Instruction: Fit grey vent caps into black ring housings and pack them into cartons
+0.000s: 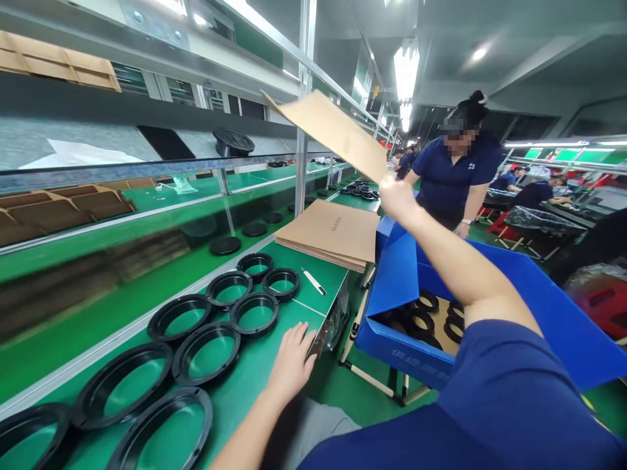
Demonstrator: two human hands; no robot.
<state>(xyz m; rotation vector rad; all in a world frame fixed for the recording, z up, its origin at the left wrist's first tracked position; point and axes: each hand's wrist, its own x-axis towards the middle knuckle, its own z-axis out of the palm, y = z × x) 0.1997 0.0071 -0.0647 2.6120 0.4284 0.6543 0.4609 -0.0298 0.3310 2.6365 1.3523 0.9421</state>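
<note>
My right hand [399, 199] is closed on the near corner of a brown cardboard sheet [337, 134], raised and tilted above a stack of similar sheets [333, 228]. Resting on the green table's edge, my left hand [294, 359] has its fingers spread and holds nothing. Black rings [255, 314] lie in two rows to its left, and a white pen-like tool [313, 281] lies beyond it. Under my right arm stands an open blue box [406, 349], with black rings [424, 321] on cardboard inside it.
A metal post [302, 117] rises beside the stack. Black discs [225, 245] lie behind the rings, under a shelf [122, 153] bearing a black round part [234, 141]. A person in dark blue [448, 176] stands behind the box. Its right flap [563, 320] spreads outward.
</note>
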